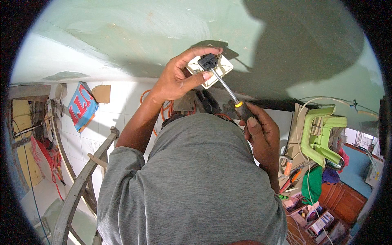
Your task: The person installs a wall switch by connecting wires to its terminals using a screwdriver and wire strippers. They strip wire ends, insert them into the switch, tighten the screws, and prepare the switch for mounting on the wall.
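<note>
My left hand [173,79] is closed around a white square faceplate [226,66], thumb below and fingers above. Set in the back of the plate is a black block [208,61] that looks like a switch or socket module. My right hand [263,134] grips a screwdriver [223,85] by its black handle with a yellow band. The steel shaft slants up to the left, and its tip meets the lower edge of the black block. Exactly where the tip sits is too small to tell. Both hands are just in front of the pale green wall [163,28].
On the left stands a wooden ladder-like frame [83,179]. A blue and red bag [83,107] hangs on the white tiles. Orange cable [166,111] loops behind my left forearm. At right are a lime-green plastic stool [312,139], tools [290,179] and a box of small items [314,218].
</note>
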